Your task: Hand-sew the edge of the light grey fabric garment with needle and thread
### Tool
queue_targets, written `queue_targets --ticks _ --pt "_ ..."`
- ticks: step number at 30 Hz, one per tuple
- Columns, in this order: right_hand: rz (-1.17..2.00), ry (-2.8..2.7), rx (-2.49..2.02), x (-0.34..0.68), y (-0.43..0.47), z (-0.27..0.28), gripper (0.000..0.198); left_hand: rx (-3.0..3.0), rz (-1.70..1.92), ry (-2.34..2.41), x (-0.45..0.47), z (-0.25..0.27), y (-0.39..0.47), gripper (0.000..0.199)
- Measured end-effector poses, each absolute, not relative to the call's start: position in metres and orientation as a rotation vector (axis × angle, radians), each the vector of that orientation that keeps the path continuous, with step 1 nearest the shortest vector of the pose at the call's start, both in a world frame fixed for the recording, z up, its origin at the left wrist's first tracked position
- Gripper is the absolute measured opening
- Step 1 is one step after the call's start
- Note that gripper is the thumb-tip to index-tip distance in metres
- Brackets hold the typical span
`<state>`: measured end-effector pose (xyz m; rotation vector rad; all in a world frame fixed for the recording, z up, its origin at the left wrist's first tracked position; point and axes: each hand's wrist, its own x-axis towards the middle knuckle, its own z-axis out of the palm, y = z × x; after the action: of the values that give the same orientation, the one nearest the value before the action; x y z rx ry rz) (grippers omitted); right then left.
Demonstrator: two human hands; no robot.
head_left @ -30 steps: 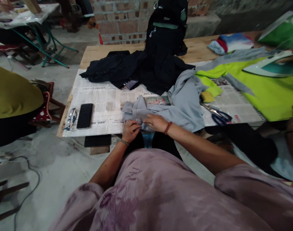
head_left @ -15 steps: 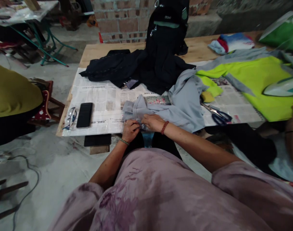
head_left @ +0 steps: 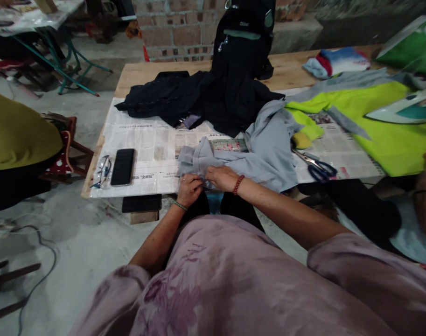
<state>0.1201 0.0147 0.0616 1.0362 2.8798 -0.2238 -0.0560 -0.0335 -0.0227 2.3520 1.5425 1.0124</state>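
Head view: clock centred on the two hands, 12 pointing away from the wearer.
Grey garment (head_left: 268, 144): bunched on newspaper (head_left: 143, 140), near table edge; narrow end at the hands, body spreading to 2 o'clock.
Left hand (head_left: 190, 190): fingers bent, drawn together, look pinched on the narrow end's near edge.
Right hand (head_left: 221, 178): just beside the left, fingers curled, thumb and fingertips closed on the same cloth; anything small between them too blurred to tell.
Progress on grey cloth: looks mid-work, judging by both hands on one edge.
Done: narrow end gathered at the table edge; no finished edge can be made out.
Left: rest of garment lies rumpled, unfolded; how much of the edge remains, cannot tell.
Scissors (head_left: 321, 170): 3 o'clock, not in hand.
Yellow piece (head_left: 301, 140): 2 o'clock, touching grey cloth.
Dark garment (head_left: 178, 95): 12 o'clock, heaped, neither hand on it.
Phone (head_left: 122, 166): between 9 and 10, glasses (head_left: 102, 170) just beyond.
Iron (head_left: 405, 109): between 2 and 3, over lime-green garment (head_left: 384, 144), well apart from the hands.
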Motion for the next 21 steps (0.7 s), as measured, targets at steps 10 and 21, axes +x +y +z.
queue_targets --ticks 10,21 --pt "-0.253 2.879 1.058 0.12 0.014 0.062 0.026 2.356 1.022 1.507 -0.058 -0.024 -0.033 0.01" --pt "-0.373 2.86 1.033 0.107 0.015 0.059 0.022 2.334 1.065 1.544 -0.055 -0.022 -0.033 0.016"
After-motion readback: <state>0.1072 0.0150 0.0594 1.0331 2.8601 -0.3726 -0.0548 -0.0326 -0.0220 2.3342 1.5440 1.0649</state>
